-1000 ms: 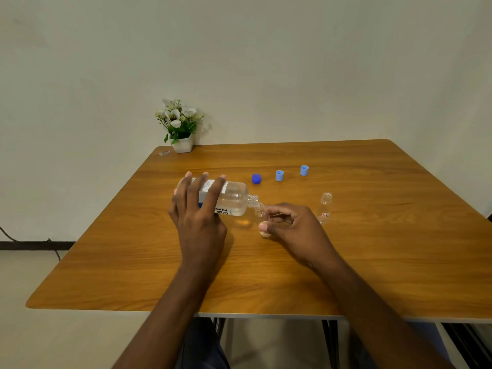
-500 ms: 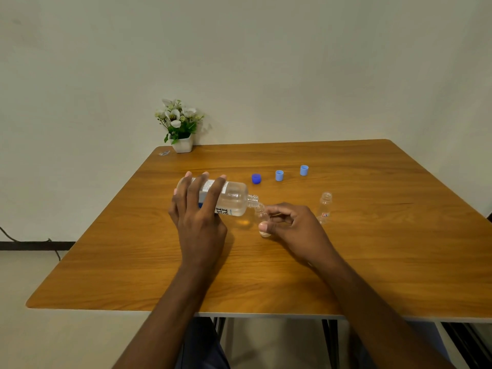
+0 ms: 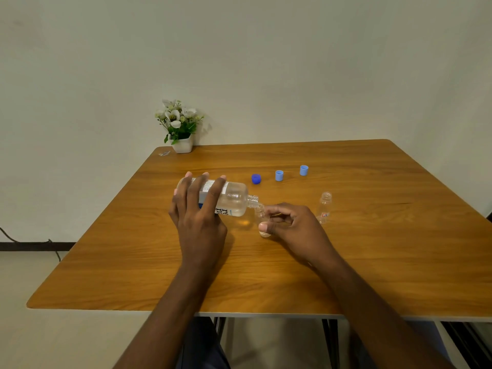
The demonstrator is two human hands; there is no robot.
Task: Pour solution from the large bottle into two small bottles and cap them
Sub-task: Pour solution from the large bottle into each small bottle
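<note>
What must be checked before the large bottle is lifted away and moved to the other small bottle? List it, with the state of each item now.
1. Grip on large bottle: ok; left hand holds it tilted almost flat.
2. Its mouth at the opening of the first small bottle: ok.
3. First small bottle steady: ok; right hand pinches it upright on the table.
4. Fill level: cannot tell; the thumb and clear wall hide it.
5. Second small bottle open and upright: ok, right of the right hand.
6. Caps ready: ok; dark blue cap and two light blue caps lie loose behind.
</note>
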